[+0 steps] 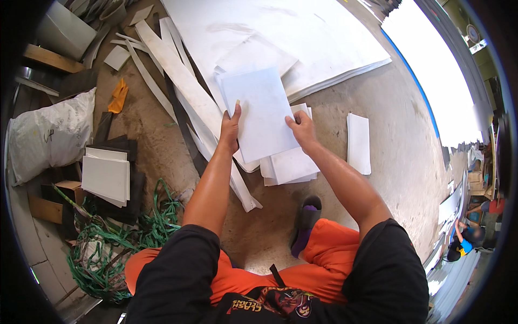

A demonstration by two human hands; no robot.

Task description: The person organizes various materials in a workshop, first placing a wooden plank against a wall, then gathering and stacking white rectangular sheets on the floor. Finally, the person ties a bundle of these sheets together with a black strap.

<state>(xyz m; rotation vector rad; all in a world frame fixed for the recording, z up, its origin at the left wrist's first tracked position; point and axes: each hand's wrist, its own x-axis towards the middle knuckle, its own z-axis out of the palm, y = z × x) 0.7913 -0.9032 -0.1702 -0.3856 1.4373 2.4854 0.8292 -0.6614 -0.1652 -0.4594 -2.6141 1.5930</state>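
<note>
Person sits on the floor, both hands on a few white sheets, held up on the near side of the big stack, covering part of its near corner from this view. Left hand pinches the left edge, thumb on top, fingers under. Right hand pinches the right edge, thumb on top, fingers curled; exact finger spots partly hidden. Held sheets nearly flat, slightly turned, another sheet edge showing at left.

Loose pile on the near side of the big stack, below the held sheets, uneven edges. Narrow bundle on the floor, also on the near side of the big stack, farther right. Loose sheet on top of the big stack. Long white strips along its left side, bent and crossing.

Left of the big stack, past the strips: orange glove; white sack, well apart; small white stack, nearer the person; green string, tangled, nearer still. Another person, well right of the big stack, small and blurred.
</note>
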